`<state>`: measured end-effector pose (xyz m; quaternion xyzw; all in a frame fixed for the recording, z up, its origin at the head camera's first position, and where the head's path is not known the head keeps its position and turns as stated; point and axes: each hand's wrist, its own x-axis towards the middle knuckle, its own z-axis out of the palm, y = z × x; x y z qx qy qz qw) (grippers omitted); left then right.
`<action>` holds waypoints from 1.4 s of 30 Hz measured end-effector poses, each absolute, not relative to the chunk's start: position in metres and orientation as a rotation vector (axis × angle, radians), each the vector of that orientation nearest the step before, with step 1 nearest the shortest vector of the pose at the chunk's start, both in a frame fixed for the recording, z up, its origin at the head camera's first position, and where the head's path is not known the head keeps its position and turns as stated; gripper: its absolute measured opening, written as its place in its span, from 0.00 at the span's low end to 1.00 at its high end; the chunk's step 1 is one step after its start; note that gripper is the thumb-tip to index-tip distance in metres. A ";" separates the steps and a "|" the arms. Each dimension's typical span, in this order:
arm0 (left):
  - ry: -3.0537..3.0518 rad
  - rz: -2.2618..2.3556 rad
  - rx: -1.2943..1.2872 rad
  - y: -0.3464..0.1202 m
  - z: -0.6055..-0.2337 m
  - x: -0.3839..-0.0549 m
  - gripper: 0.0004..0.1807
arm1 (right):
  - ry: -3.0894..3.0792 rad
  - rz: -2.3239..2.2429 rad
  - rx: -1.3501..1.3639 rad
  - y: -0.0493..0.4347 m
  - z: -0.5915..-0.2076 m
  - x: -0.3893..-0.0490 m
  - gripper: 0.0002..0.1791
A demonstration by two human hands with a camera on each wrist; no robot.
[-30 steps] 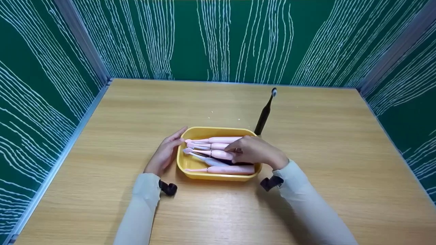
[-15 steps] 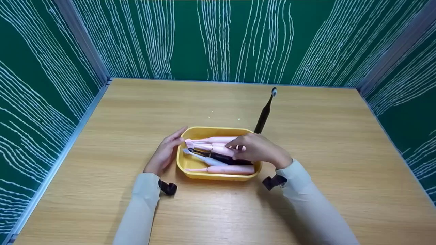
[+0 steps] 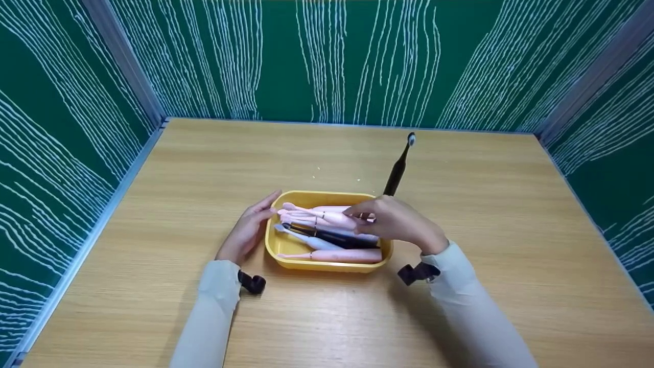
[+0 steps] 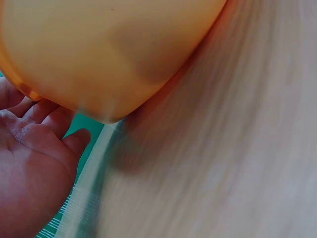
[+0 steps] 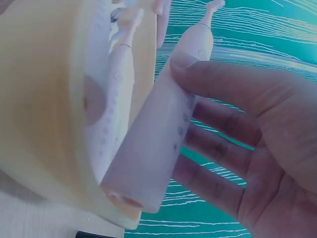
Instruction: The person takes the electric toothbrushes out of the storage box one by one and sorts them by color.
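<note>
My right hand (image 3: 403,222) pinches the handle of a pink electric toothbrush (image 5: 158,129) between thumb and fingers. In the head view that toothbrush lies over the others, its brush head to the left. Below it is a yellow plastic bin (image 3: 327,266) holding several electric toothbrushes: more pink ones, a black one (image 3: 337,238) and a pale bluish one (image 3: 327,246). At the bin's left end my left hand (image 3: 247,230) grips the rim, a digit over the edge and other fingers outside. The left wrist view shows the palm (image 4: 34,163) beside the bin's outer wall.
Just behind the bin's right back corner, a black electric toothbrush (image 3: 397,171) stands on the wooden table (image 3: 327,317), partly hidden by the right hand. Small white specks dot the table behind the bin. Green panels with white lines (image 3: 281,61) enclose the back and sides.
My right hand has moved up and slightly right, lifting a pink toothbrush off the pile. The black toothbrush in the bin has come into fuller view. My left hand has stayed put.
</note>
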<state>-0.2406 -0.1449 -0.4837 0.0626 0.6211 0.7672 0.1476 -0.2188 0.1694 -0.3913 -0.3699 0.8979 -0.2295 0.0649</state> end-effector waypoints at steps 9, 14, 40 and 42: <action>1.776 2.206 0.147 -0.144 -0.483 -0.240 0.29 | 2.741 -0.791 -1.074 0.179 -0.388 -0.215 0.19; 1.767 2.212 0.200 -0.145 -0.484 -0.240 0.28 | 2.781 -0.871 -1.041 0.185 -0.388 -0.213 0.19; 1.796 2.219 0.186 -0.144 -0.484 -0.239 0.28 | 2.984 -1.402 -0.934 0.223 -0.399 -0.213 0.22; 1.800 2.222 0.183 -0.144 -0.484 -0.239 0.28 | 2.994 -1.461 -0.916 0.226 -0.401 -0.214 0.22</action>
